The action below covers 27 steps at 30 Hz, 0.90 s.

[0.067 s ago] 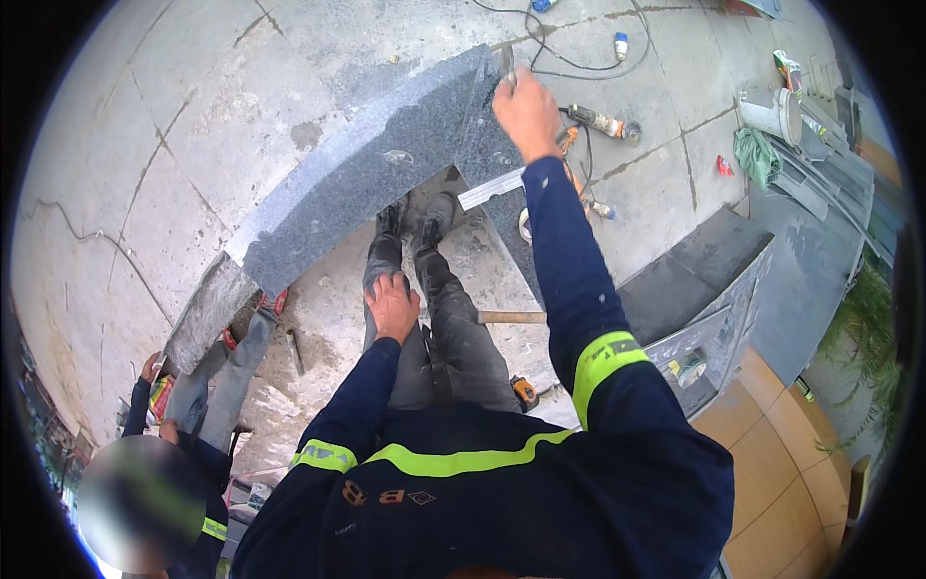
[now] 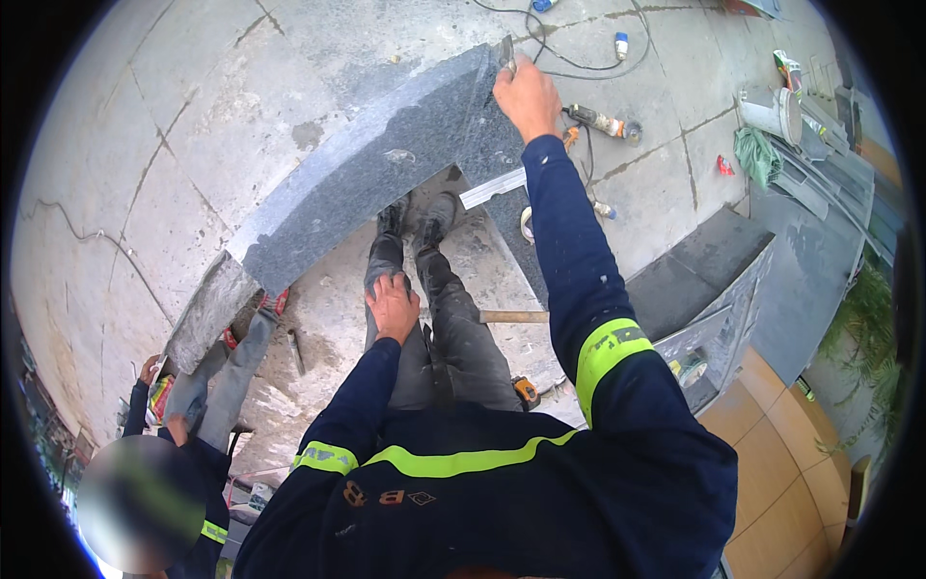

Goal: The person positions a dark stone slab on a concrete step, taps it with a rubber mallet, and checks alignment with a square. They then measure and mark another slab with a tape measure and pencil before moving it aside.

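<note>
My right hand (image 2: 526, 96) grips a narrow metal tool (image 2: 506, 56) at the far corner of a speckled dark grey stone slab (image 2: 386, 145); the tool's full shape is hidden. My left hand (image 2: 391, 309) rests on my left knee with its fingers apart. A pale straight bar (image 2: 492, 186) lies across the slab near my right sleeve. A wooden handle (image 2: 511, 317) is beside my right thigh, with an orange tape measure (image 2: 526, 391) near my hip.
A co-worker (image 2: 193, 405) sits at lower left beside a rough stone block (image 2: 207, 309). Beyond the slab lie an angle grinder (image 2: 603, 124) and cables (image 2: 588, 69). A white bucket (image 2: 772, 114), green sacking (image 2: 757, 154) and stacked panels (image 2: 810, 251) stand at right.
My right hand and the tool in it have shifted very slightly, and the right sleeve with them. My left hand stays on the knee.
</note>
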Each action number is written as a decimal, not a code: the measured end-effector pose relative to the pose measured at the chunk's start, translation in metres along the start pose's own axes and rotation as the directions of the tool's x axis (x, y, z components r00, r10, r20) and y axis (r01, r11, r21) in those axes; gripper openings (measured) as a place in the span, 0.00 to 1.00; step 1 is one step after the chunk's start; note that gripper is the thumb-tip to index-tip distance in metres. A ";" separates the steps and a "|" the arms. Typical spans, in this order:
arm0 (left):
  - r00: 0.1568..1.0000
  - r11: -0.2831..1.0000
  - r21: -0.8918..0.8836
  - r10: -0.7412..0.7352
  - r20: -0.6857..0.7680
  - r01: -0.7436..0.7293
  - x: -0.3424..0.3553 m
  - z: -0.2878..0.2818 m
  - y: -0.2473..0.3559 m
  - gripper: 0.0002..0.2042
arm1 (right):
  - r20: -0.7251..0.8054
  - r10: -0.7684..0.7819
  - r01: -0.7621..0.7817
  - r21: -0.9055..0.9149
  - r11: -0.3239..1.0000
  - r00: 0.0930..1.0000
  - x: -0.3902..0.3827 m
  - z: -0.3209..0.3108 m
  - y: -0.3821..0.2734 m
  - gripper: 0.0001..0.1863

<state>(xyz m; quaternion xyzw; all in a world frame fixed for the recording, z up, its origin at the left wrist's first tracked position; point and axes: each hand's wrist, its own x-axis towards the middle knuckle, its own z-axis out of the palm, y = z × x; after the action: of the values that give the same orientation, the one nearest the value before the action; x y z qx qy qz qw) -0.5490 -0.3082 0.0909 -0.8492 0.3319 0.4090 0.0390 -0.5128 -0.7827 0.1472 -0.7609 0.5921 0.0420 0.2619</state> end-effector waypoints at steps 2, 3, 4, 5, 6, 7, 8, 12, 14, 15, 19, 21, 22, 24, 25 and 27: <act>0.999 0.999 -0.033 0.009 -0.043 -0.010 -0.002 0.003 -0.005 0.28 | -0.015 -0.004 0.003 -0.016 1.000 1.000 0.012 0.010 0.001 0.29; 1.000 0.999 -0.037 -0.002 -0.017 0.002 -0.003 0.004 -0.007 0.28 | -0.043 -0.039 0.039 -0.011 0.999 0.998 0.012 0.015 0.003 0.27; 0.999 0.999 -0.038 0.007 -0.049 -0.009 -0.003 0.005 -0.009 0.27 | -0.071 -0.060 0.059 -0.013 0.998 0.996 0.008 0.018 0.006 0.25; 0.999 0.999 -0.031 0.006 -0.047 -0.008 -0.002 0.005 -0.012 0.27 | -0.075 -0.065 0.063 -0.027 0.998 0.995 0.003 0.021 0.007 0.23; 1.000 1.000 -0.005 -0.014 -0.026 0.014 -0.001 0.005 -0.014 0.27 | -0.084 -0.087 0.085 -0.026 0.996 0.993 -0.004 0.022 0.006 0.23; 0.998 0.999 -0.036 0.015 -0.058 -0.017 0.000 0.004 -0.016 0.26 | -0.070 -0.093 0.090 -0.037 0.995 0.993 -0.014 0.023 0.006 0.22; 0.997 0.998 -0.047 0.025 -0.072 -0.029 0.000 0.003 -0.018 0.26 | -0.094 -0.117 0.113 -0.042 0.993 0.989 -0.023 0.022 0.003 0.22; 1.000 1.000 -0.005 0.007 -0.005 -0.007 -0.001 -0.004 -0.025 0.24 | 0.127 -0.010 0.006 0.026 1.000 0.992 -0.106 0.029 -0.001 0.23; 0.997 0.999 -0.017 0.041 -0.063 -0.042 -0.004 -0.006 -0.028 0.25 | 0.229 0.029 -0.038 0.038 0.999 0.973 -0.161 0.035 0.010 0.24; 0.997 0.999 0.004 0.035 -0.061 -0.035 -0.005 -0.007 -0.030 0.25 | 0.299 0.002 0.001 -0.010 1.000 0.954 -0.183 0.036 0.018 0.26; 0.998 1.000 0.017 0.026 -0.059 -0.025 -0.012 -0.004 -0.040 0.24 | 0.262 -0.024 0.016 0.031 0.999 0.965 -0.209 0.033 0.035 0.26; 0.999 0.999 0.039 -0.021 -0.039 0.023 -0.013 -0.002 -0.046 0.23 | 0.086 -0.047 0.036 0.129 0.991 0.995 -0.179 0.028 0.029 0.26; 0.998 1.000 0.027 0.010 -0.070 -0.008 -0.014 -0.001 -0.049 0.22 | 0.047 -0.043 0.038 0.103 0.994 0.998 -0.158 0.026 0.023 0.26; 0.999 1.000 0.021 -0.005 -0.052 0.006 -0.016 -0.002 -0.056 0.19 | 0.002 -0.074 0.074 0.085 0.994 0.997 -0.122 0.023 0.011 0.25; 0.998 1.000 0.015 0.017 -0.065 -0.016 -0.019 -0.004 -0.060 0.17 | -0.001 -0.088 0.088 0.089 0.992 0.996 -0.112 0.023 0.006 0.24; 1.000 1.000 0.026 -0.009 -0.022 0.010 -0.028 -0.013 -0.074 0.13 | 0.056 -0.103 0.099 0.079 0.992 0.993 -0.119 0.024 0.000 0.22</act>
<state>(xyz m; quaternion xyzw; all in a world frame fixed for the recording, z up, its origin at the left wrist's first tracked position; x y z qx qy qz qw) -0.5086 -0.2401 0.1048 -0.8546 0.3334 0.3953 0.0483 -0.5415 -0.6675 0.1709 -0.7777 0.5460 0.0288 0.3102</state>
